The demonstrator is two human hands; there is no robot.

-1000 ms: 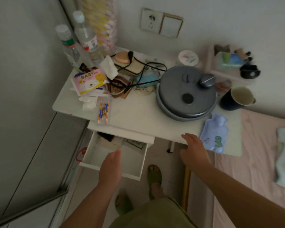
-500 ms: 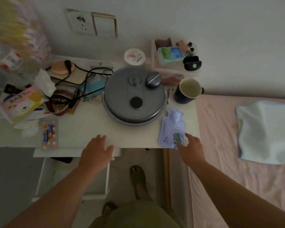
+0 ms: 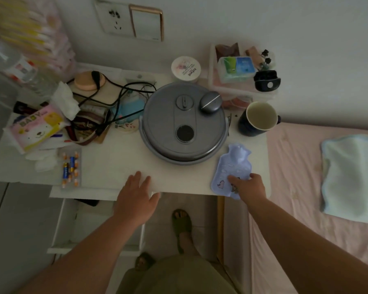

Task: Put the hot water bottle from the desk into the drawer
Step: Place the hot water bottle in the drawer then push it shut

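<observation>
The step in hand seems to be taking hold of the bottle (image 3: 232,169). It looks soft and flat, so I think it is best to pinch its lower edge, which hangs a little over the counter (image 3: 119,166) rim, and lift it clear of the grey pot (image 3: 184,124) at its 10 o'clock. The right hand (image 3: 248,187) lies on the bottle's lower part, at 5 o'clock of the counter, fingers spread on it; whether it grips, I cannot tell. The left hand (image 3: 136,198) is flat, open and empty on the front rim, above the open drawer (image 3: 98,249) at 7 o'clock.
</observation>
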